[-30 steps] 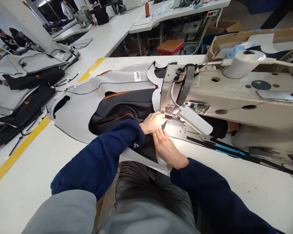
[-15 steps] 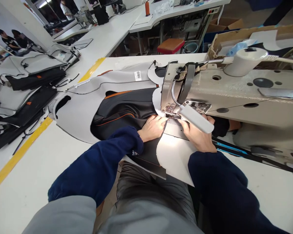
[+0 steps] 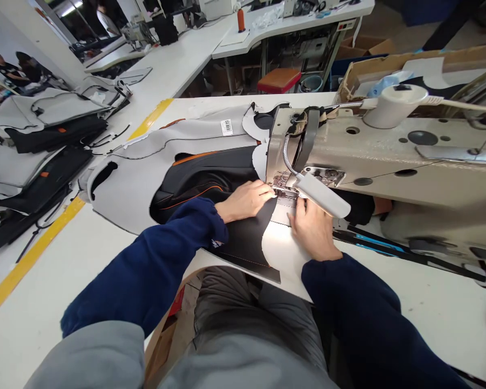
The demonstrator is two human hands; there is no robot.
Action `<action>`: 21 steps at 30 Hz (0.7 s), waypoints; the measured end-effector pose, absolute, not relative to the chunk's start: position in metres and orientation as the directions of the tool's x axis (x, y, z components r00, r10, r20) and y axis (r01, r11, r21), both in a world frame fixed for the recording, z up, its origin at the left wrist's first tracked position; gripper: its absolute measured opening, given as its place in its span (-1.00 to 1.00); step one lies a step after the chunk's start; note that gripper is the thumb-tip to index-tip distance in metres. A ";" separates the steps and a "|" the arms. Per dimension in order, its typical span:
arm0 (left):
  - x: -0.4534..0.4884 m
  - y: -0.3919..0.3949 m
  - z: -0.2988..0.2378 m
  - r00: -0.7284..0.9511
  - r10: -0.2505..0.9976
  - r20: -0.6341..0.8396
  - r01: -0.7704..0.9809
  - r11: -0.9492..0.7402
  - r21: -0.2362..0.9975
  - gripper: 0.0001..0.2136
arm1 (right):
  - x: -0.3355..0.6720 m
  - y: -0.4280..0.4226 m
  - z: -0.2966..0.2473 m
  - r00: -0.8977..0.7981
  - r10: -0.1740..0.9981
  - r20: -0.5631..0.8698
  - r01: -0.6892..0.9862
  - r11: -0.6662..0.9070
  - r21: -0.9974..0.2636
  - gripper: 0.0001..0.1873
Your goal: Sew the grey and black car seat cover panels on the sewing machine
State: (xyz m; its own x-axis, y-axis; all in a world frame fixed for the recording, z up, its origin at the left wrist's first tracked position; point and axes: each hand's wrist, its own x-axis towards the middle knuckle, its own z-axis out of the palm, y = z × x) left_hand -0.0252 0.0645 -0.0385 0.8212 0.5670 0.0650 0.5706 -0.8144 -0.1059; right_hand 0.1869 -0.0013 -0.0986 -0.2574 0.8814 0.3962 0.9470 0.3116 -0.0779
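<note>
A black and grey cover with orange stitching (image 3: 243, 246) lies across the table, its right edge at the sewing machine's (image 3: 368, 146) presser foot (image 3: 285, 193). My left hand (image 3: 247, 201) is closed on the black edge just left of the foot, fingertips pinched together. To the right of the foot, my right hand (image 3: 314, 229) has bent fingers reaching under the lit lamp (image 3: 322, 194). The lamp hides part of those fingers, and what they grip I cannot make out. Right of that wrist run black strips with blue (image 3: 372, 243).
More grey and black covers (image 3: 44, 146) are heaped at the left. Yellow tape (image 3: 36, 248) crosses the white table. Behind the machine are an open carton (image 3: 352, 81), a red-topped stool (image 3: 279, 81) and another table. People are at the far left.
My right hand has drawn in leftward and its fingers have come closer together. My left hand has shifted slightly left and up, still at the cover's edge. The view has tilted a little.
</note>
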 end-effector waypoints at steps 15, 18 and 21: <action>-0.021 0.131 -0.044 0.881 0.470 0.058 0.472 -0.880 -0.056 -0.72 | 0.086 -0.101 -0.052 -0.800 0.600 -0.014 0.524 0.687 -0.502 0.06; -0.013 0.091 -0.044 0.884 0.467 -0.015 0.463 -0.880 -0.102 -0.79 | 0.073 -0.109 -0.063 -0.713 0.700 0.050 0.645 0.682 -0.344 -0.29; -0.007 0.056 -0.054 0.877 0.480 -0.004 0.476 -0.870 -0.130 -0.82 | 0.067 -0.106 -0.072 -0.664 0.743 0.085 0.705 0.660 -0.260 -0.52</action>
